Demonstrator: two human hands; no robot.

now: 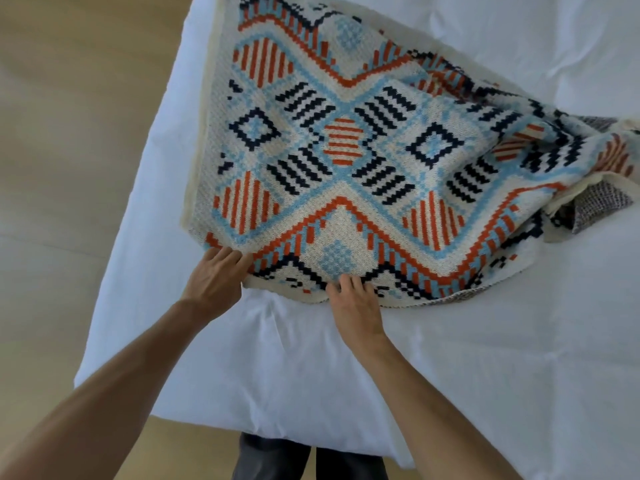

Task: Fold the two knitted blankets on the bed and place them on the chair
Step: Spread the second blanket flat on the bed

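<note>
A knitted blanket with a cream ground and orange, light blue and navy geometric pattern lies spread across the white bed. Its right side is bunched and rumpled, showing a greyish underside. My left hand grips the blanket's near edge at the near left corner, fingers curled over the hem. My right hand holds the same near edge further right, fingertips curled onto the fabric. Only this one blanket is in sight, and no chair is visible.
The bed's corner points toward me, with light wooden floor to the left and below. My dark trouser legs stand at the bed's near corner. Wrinkled white sheet stretches to the right.
</note>
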